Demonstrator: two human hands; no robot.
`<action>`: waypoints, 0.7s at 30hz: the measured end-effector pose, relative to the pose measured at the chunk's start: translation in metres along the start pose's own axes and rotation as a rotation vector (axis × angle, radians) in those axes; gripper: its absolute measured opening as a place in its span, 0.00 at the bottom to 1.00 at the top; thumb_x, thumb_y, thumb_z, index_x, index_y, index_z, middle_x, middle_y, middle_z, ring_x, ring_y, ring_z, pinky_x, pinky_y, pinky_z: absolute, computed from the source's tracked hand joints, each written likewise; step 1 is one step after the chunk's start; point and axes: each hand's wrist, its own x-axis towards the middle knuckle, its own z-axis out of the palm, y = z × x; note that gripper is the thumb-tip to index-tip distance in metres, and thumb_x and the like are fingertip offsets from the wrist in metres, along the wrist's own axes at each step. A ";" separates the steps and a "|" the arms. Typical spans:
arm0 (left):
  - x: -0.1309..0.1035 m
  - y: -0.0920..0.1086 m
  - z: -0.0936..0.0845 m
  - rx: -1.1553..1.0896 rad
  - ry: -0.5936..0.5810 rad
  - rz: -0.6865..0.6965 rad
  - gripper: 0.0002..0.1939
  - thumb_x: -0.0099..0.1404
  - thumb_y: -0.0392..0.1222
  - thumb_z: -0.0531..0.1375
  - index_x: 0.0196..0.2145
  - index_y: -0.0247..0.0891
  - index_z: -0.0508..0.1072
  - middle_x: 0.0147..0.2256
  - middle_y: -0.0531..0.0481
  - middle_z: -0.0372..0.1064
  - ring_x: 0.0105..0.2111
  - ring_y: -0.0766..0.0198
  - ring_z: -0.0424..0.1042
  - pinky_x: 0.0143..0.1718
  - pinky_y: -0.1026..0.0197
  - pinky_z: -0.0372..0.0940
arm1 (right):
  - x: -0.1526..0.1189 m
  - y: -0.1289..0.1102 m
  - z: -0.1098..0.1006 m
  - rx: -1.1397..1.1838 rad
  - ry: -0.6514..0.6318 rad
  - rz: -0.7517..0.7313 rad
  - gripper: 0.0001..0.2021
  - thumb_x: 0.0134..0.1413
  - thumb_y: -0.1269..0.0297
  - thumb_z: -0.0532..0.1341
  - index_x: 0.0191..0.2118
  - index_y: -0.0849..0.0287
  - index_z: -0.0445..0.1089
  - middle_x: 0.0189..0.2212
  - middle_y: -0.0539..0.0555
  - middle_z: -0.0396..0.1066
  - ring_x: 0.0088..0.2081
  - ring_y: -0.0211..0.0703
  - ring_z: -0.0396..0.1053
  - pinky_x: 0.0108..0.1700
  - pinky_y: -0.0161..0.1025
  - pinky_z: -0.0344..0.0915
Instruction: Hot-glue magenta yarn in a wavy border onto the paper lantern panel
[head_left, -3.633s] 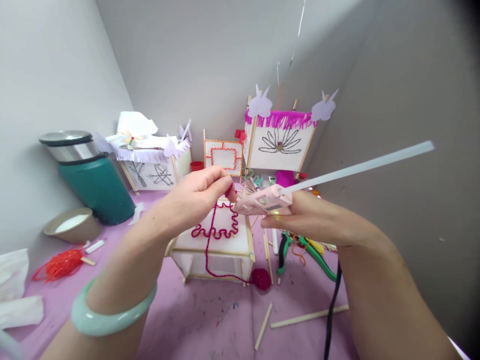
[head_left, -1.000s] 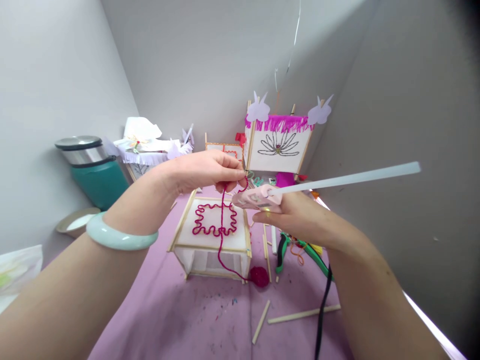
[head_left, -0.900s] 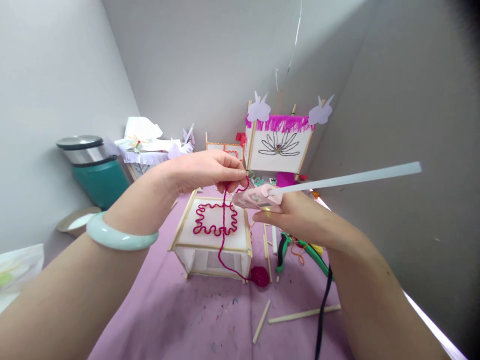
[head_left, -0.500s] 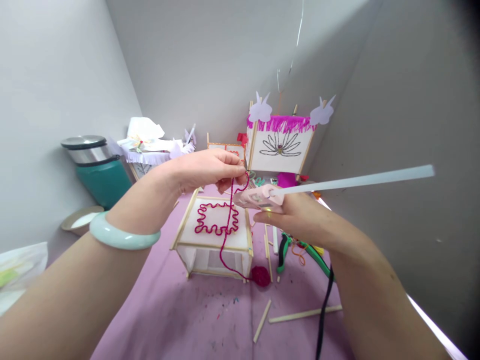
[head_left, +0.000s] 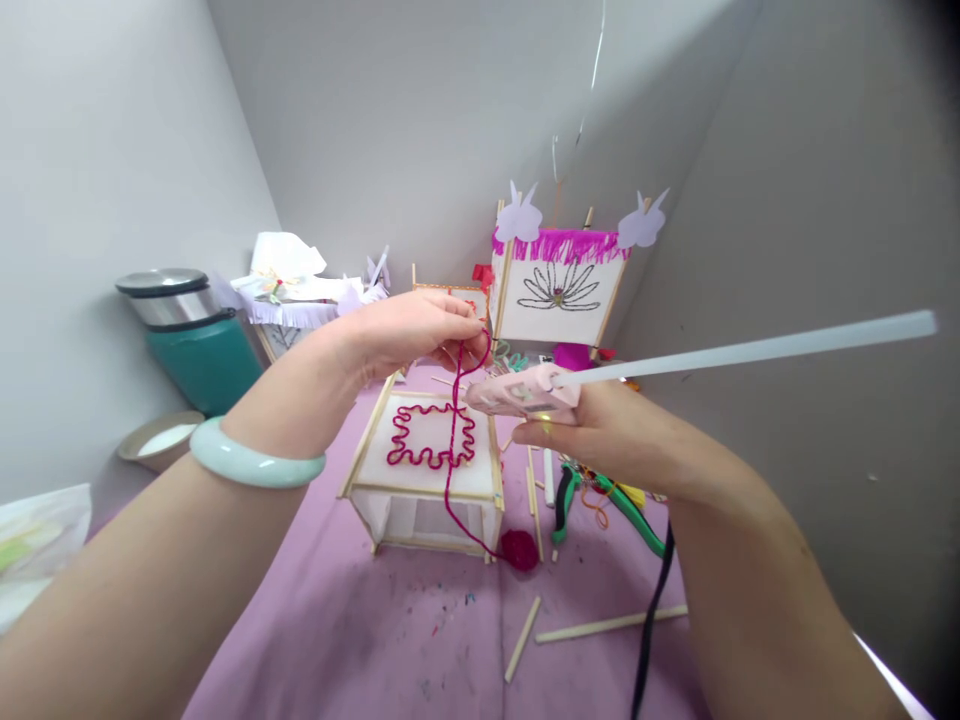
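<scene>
Since half a second ago, the translucent glue stick [head_left: 757, 350] jutting from the pink glue gun [head_left: 521, 392] has swung a little further toward the right wall, and the left hand [head_left: 409, 335] has drawn closer to the gun's nozzle. That left hand, its fingertips pinched shut on a strand of magenta yarn [head_left: 453, 440], is raised above a small wooden-framed paper lantern [head_left: 427, 470] that lies on its side on the purple worktop [head_left: 360, 630]. A pale green bangle [head_left: 255, 465] circles the left wrist. From the pinch the yarn drops across the lantern's upper panel, where a wavy square of the same yarn is already laid, then runs down the front to a small yarn ball [head_left: 520, 550] on the worktop beside the lantern's right corner. The right hand [head_left: 600, 430] is clenched around the glue gun, nozzle pointing left, just beside the left fingertips; whether nozzle and yarn touch cannot be told. A black cord [head_left: 649, 630] trails below the right forearm. Loose wooden sticks [head_left: 600, 625] lie on the worktop in front, and green-handled pliers [head_left: 600, 500] rest near the right hand. Behind stand a finished lantern with a pink fringe [head_left: 559, 280] and a teal bin [head_left: 195, 340] on the left.
</scene>
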 end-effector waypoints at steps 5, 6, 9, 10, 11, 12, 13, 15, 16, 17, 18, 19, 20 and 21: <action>0.000 0.003 0.001 -0.082 -0.022 -0.029 0.06 0.59 0.33 0.57 0.25 0.35 0.72 0.29 0.49 0.71 0.29 0.68 0.69 0.37 0.62 0.63 | 0.004 0.002 0.007 0.030 -0.019 0.004 0.16 0.56 0.66 0.60 0.50 0.47 0.72 0.49 0.46 0.74 0.52 0.48 0.70 0.52 0.42 0.66; 0.000 0.004 0.001 -0.097 -0.031 -0.032 0.06 0.59 0.33 0.57 0.26 0.35 0.72 0.30 0.49 0.71 0.30 0.67 0.70 0.37 0.62 0.64 | 0.006 0.002 0.008 0.043 -0.020 0.000 0.16 0.56 0.67 0.60 0.50 0.48 0.72 0.49 0.46 0.74 0.52 0.47 0.70 0.53 0.42 0.65; 0.000 0.004 0.002 -0.121 -0.074 -0.048 0.06 0.60 0.33 0.56 0.27 0.35 0.72 0.30 0.48 0.72 0.31 0.66 0.72 0.37 0.62 0.66 | 0.010 0.004 0.011 0.077 -0.006 -0.056 0.18 0.55 0.70 0.60 0.50 0.47 0.72 0.50 0.45 0.73 0.52 0.44 0.69 0.54 0.40 0.64; 0.000 0.004 0.002 -0.125 -0.083 -0.050 0.07 0.61 0.34 0.56 0.27 0.35 0.72 0.30 0.48 0.72 0.31 0.66 0.72 0.37 0.61 0.66 | 0.011 0.005 0.012 0.077 -0.004 -0.067 0.18 0.55 0.70 0.60 0.50 0.46 0.72 0.50 0.44 0.73 0.52 0.43 0.69 0.54 0.39 0.64; 0.000 0.004 0.002 -0.128 -0.087 -0.051 0.07 0.61 0.34 0.56 0.26 0.35 0.72 0.29 0.48 0.72 0.31 0.66 0.72 0.37 0.61 0.66 | 0.012 0.005 0.012 0.063 0.000 -0.063 0.18 0.55 0.70 0.60 0.49 0.47 0.72 0.49 0.44 0.74 0.52 0.44 0.69 0.53 0.39 0.64; -0.001 0.003 0.001 -0.129 -0.088 -0.053 0.08 0.61 0.34 0.56 0.26 0.35 0.72 0.29 0.48 0.72 0.30 0.66 0.73 0.37 0.61 0.67 | 0.012 0.005 0.012 0.039 0.006 -0.044 0.16 0.54 0.69 0.60 0.48 0.47 0.73 0.47 0.45 0.75 0.50 0.44 0.70 0.52 0.40 0.65; -0.001 0.003 0.001 -0.127 -0.088 -0.054 0.08 0.61 0.34 0.56 0.26 0.35 0.72 0.29 0.48 0.73 0.30 0.66 0.73 0.37 0.62 0.67 | 0.012 0.005 0.012 0.009 0.013 -0.017 0.14 0.55 0.68 0.60 0.46 0.48 0.74 0.44 0.46 0.76 0.47 0.45 0.72 0.50 0.40 0.66; -0.001 0.002 0.000 -0.119 -0.085 -0.053 0.08 0.61 0.34 0.56 0.25 0.35 0.72 0.29 0.49 0.73 0.30 0.66 0.73 0.37 0.62 0.67 | 0.010 0.005 0.012 -0.045 0.023 0.030 0.12 0.55 0.65 0.60 0.44 0.49 0.74 0.39 0.47 0.77 0.42 0.46 0.74 0.46 0.41 0.68; -0.001 0.001 0.000 -0.116 -0.084 -0.050 0.08 0.61 0.34 0.56 0.25 0.35 0.72 0.29 0.49 0.73 0.29 0.66 0.73 0.36 0.62 0.67 | 0.009 0.005 0.011 -0.061 0.028 0.037 0.11 0.55 0.65 0.60 0.44 0.49 0.74 0.38 0.47 0.77 0.41 0.46 0.74 0.44 0.40 0.68; -0.001 0.001 0.000 -0.116 -0.084 -0.047 0.08 0.61 0.34 0.56 0.25 0.35 0.72 0.29 0.48 0.73 0.29 0.66 0.73 0.36 0.62 0.67 | 0.009 0.005 0.011 -0.069 0.031 0.034 0.12 0.55 0.64 0.60 0.44 0.49 0.74 0.39 0.47 0.77 0.41 0.46 0.74 0.44 0.40 0.68; -0.001 0.001 0.000 -0.117 -0.086 -0.046 0.08 0.61 0.35 0.56 0.25 0.35 0.72 0.29 0.48 0.73 0.29 0.66 0.73 0.37 0.62 0.67 | 0.008 0.004 0.011 -0.072 0.031 0.025 0.12 0.55 0.64 0.60 0.45 0.48 0.74 0.40 0.47 0.77 0.42 0.46 0.73 0.43 0.39 0.68; -0.001 0.001 0.000 -0.119 -0.088 -0.047 0.08 0.61 0.35 0.56 0.25 0.35 0.72 0.29 0.48 0.73 0.30 0.66 0.73 0.37 0.62 0.67 | 0.007 0.004 0.010 -0.076 0.029 0.018 0.13 0.55 0.64 0.60 0.46 0.48 0.74 0.40 0.47 0.77 0.42 0.46 0.73 0.43 0.39 0.68; -0.001 0.002 0.000 -0.121 -0.091 -0.051 0.07 0.61 0.35 0.56 0.26 0.35 0.72 0.29 0.48 0.73 0.30 0.66 0.73 0.38 0.61 0.67 | 0.006 0.003 0.010 -0.082 0.027 0.017 0.13 0.55 0.64 0.59 0.46 0.48 0.74 0.40 0.47 0.77 0.42 0.46 0.73 0.43 0.39 0.68; 0.000 0.002 0.000 -0.122 -0.095 -0.054 0.07 0.61 0.35 0.56 0.26 0.36 0.72 0.29 0.48 0.73 0.30 0.66 0.73 0.39 0.61 0.67 | 0.006 0.003 0.009 -0.089 0.024 0.022 0.12 0.55 0.64 0.59 0.45 0.48 0.74 0.39 0.47 0.77 0.42 0.46 0.73 0.43 0.39 0.68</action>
